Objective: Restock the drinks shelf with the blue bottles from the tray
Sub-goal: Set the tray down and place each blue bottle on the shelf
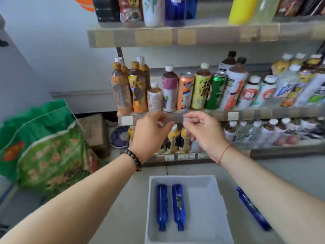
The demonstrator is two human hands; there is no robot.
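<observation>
Two blue bottles (162, 206) (179, 206) lie side by side in the white tray (211, 199) on the floor below me. A third blue bottle (253, 209) lies on the floor right of the tray, partly hidden by my right forearm. On the top shelf (175, 35) stand two blue bottles (175, 11). My left hand (151, 134) and my right hand (204, 132) are both raised in front of the middle shelf's edge (255, 114), fingers loosely curled and apart, holding nothing.
The middle and lower shelves are packed with assorted tea, juice and milk bottles and cans (184, 90). A large green woven sack (44, 143) sits on the floor at the left, beside a cardboard box (95, 131).
</observation>
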